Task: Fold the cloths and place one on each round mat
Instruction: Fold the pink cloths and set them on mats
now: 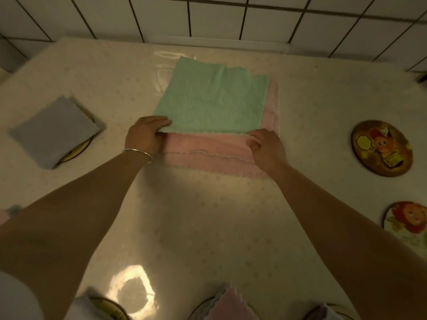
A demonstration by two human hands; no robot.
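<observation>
Both forearms are bare from wrist to elbow, with no sleeves, gloves or watch on them. A thin silver bangle (pixel 138 154) circles the left wrist, just behind the left hand (pixel 144 133); it is plain, smooth and round. The right hand (pixel 268 148) and its wrist carry no jewellery. Any rings are too blurred to tell.

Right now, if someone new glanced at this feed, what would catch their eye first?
Most likely the green cloth lying on a pink cloth mid-table, with the left hand and right hand gripping the green cloth's near corners. Next, the folded grey cloth already sitting on a round mat at the left. Two bare picture mats wait at the right edge.
</observation>
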